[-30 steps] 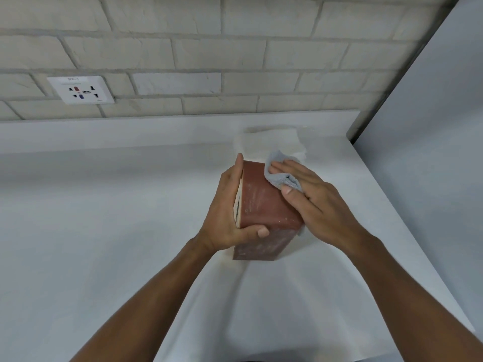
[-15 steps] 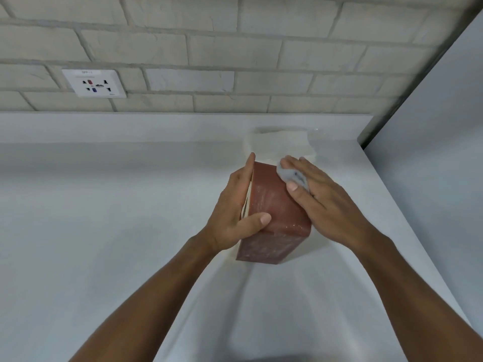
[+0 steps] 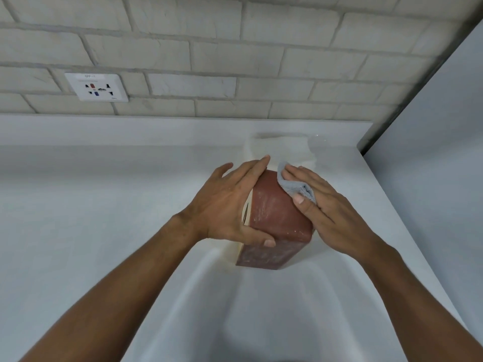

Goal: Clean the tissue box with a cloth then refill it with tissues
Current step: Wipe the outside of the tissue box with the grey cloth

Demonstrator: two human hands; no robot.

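Note:
A reddish-brown tissue box (image 3: 274,218) stands on its side on the white counter (image 3: 104,218). My left hand (image 3: 230,205) grips its left face, thumb wrapped over the near top edge. My right hand (image 3: 321,207) presses a small grey cloth (image 3: 295,186) against the box's upper right edge, near the far end. Behind the box lies a white stack of tissues (image 3: 282,147), partly hidden by my fingers.
A brick wall with a white socket plate (image 3: 96,87) runs along the back. A grey panel (image 3: 431,178) closes off the right side, and the counter ends at its right edge (image 3: 407,231) just beside my right hand.
My right hand has slid the cloth along the box's top towards the far end. My left hand's fingers have spread a little while it still holds the box.

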